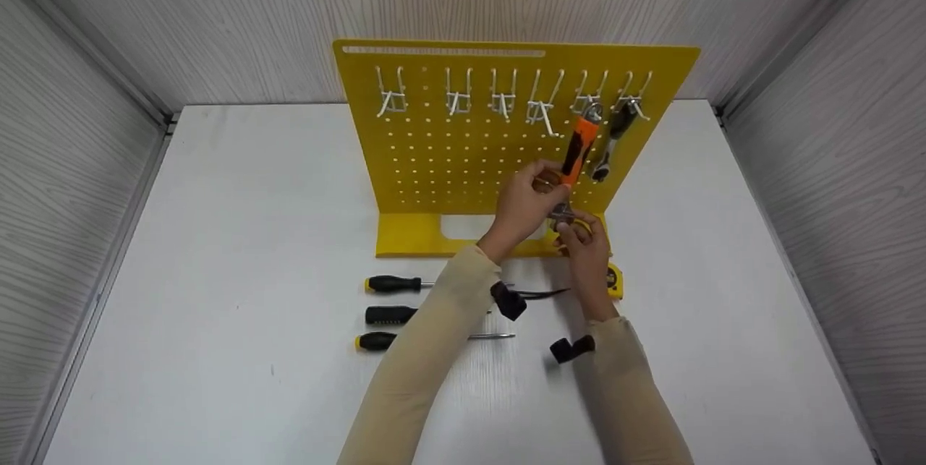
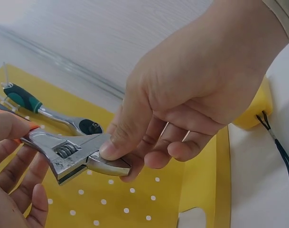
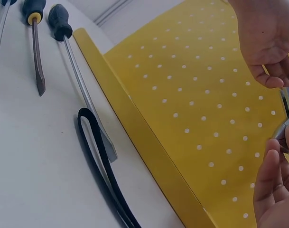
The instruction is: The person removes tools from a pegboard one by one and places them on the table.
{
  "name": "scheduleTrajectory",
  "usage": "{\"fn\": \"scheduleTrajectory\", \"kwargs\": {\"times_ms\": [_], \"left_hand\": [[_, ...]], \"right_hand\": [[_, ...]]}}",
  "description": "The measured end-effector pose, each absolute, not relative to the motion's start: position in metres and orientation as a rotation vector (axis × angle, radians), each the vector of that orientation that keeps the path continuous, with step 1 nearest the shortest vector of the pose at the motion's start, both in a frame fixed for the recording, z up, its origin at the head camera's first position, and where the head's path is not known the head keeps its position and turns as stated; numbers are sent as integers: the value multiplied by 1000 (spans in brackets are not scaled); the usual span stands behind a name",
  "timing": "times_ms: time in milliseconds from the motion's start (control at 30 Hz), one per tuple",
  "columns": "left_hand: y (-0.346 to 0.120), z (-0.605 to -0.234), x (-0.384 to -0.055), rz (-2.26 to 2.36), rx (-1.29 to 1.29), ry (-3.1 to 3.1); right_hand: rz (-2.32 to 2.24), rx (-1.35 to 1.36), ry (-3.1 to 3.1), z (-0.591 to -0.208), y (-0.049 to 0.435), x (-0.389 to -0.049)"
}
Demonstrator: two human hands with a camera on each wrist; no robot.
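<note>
An adjustable wrench (image 1: 580,147) with an orange and black handle stands nearly upright before the yellow pegboard (image 1: 463,154), handle end up. That end is at a white hook; whether it hangs on it I cannot tell. My left hand (image 1: 522,205) holds the wrench low on its handle, by the metal head (image 2: 63,154). With thumb and fingers my right hand (image 1: 589,252) pinches the jaw tip, as the left wrist view also shows. A ratchet wrench (image 2: 59,116) with a dark green and black handle hangs from the rightmost hook.
Several white hooks (image 1: 503,100) line the pegboard's upper part. Three screwdrivers (image 1: 391,283) lie on the white table (image 1: 239,233) in front, partly behind the left forearm. A yellow tape measure (image 1: 615,281) with a black strap (image 3: 94,147) lies beside the right wrist.
</note>
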State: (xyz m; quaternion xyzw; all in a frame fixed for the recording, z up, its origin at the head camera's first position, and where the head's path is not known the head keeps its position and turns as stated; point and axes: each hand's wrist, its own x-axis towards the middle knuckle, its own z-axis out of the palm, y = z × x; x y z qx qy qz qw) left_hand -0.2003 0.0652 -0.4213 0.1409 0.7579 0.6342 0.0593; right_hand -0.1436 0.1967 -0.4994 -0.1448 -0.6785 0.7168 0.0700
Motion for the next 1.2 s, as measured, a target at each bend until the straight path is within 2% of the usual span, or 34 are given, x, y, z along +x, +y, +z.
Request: {"fn": "scheduleTrajectory", "kwargs": {"times_ms": [800,1200], "left_hand": [[72,-416,-179,1911,512,2208],[67,-425,-173,1894,459,2164]], "right_hand": [[2230,-482,-1966,-492,212,-115],[2273,-472,-1947,-497,219,-99]]}}
